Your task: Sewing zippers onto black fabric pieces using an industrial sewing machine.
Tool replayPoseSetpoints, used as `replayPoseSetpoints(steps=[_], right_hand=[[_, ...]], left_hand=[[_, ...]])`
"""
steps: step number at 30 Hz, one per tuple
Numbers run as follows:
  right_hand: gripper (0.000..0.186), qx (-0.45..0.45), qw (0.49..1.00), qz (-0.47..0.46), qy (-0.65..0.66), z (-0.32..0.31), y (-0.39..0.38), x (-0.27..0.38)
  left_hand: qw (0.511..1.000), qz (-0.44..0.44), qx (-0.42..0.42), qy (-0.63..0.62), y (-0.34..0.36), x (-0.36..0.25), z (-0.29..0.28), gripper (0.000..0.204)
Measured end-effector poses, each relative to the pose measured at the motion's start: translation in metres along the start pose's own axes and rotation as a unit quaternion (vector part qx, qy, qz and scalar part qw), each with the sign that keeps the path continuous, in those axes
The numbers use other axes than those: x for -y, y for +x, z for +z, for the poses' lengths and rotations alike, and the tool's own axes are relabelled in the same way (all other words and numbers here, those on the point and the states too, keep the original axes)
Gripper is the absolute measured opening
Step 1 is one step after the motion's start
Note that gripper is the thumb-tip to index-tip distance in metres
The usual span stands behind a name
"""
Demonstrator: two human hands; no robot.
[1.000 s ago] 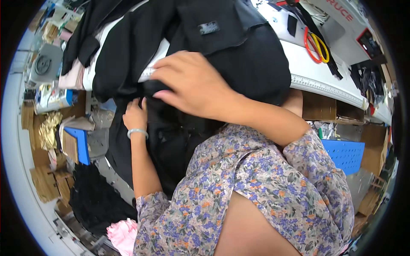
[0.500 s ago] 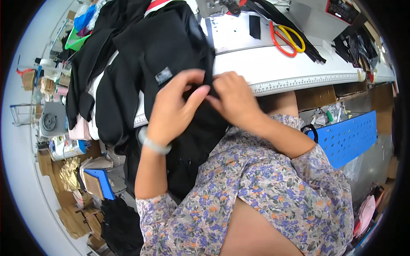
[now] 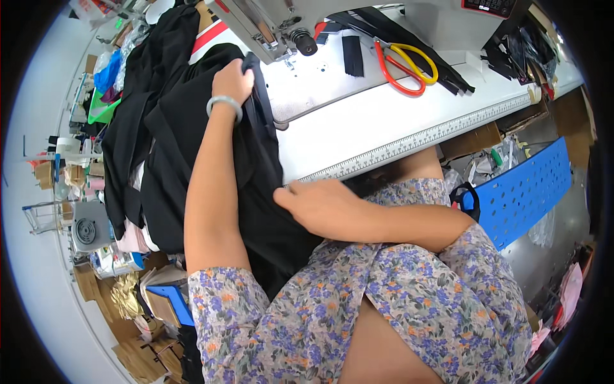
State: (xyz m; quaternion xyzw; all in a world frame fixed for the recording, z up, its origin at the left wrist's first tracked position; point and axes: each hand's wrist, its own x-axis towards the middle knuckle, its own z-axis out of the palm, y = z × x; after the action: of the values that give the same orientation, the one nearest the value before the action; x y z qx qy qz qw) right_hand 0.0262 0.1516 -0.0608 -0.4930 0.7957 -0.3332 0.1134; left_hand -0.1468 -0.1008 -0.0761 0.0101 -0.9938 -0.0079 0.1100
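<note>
A black garment [image 3: 176, 121] drapes over the left part of the white table and hangs down onto my lap. My left hand [image 3: 233, 82], with a pale bangle at its wrist, pinches the garment's edge at the far end, close to the sewing machine [image 3: 281, 29]. Nearer to me, my right hand [image 3: 323, 206] is closed on the same edge by the front of the table. Between the two hands the edge runs fairly straight along the machine's metal bed. The fingertips of my right hand are partly hidden.
Scissors with red and yellow handles [image 3: 409, 67] lie right of the machine bed, beside black strips [image 3: 353, 56]. A printed ruler tape [image 3: 409, 142] follows the table's front edge [image 3: 345, 137]. Below at the right is a blue perforated panel [image 3: 527, 192]. Shelves with clutter stand left.
My hands have moved apart: the left went forward toward the machine, the right back toward my lap. The garment's edge is now stretched out between them, and its small label is no longer in sight.
</note>
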Motion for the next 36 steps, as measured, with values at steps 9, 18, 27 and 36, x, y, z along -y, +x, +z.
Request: replayPoseSetpoints(steps=[9, 18, 27, 36], right_hand=[[0.022, -0.114, 0.973, 0.118, 0.164, -0.070, -0.005, -0.058], [0.029, -0.188, 0.970, 0.031, 0.150, -0.051, 0.137, -0.099], [0.037, -0.187, 0.961, 0.022, 0.205, -0.048, 0.137, -0.107], [0.020, -0.192, 0.981, -0.023, 0.005, -0.057, 0.131, -0.118]], left_hand=[[0.681, -0.164, 0.046, -0.712, -0.076, -0.036, -0.033, 0.030], [0.615, -0.114, -0.027, -0.780, -0.078, -0.037, -0.020, 0.021], [0.543, -0.114, -0.057, -0.830, -0.068, -0.048, -0.025, 0.010], [0.528, -0.199, -0.007, -0.826, -0.049, -0.036, -0.028, 0.009]])
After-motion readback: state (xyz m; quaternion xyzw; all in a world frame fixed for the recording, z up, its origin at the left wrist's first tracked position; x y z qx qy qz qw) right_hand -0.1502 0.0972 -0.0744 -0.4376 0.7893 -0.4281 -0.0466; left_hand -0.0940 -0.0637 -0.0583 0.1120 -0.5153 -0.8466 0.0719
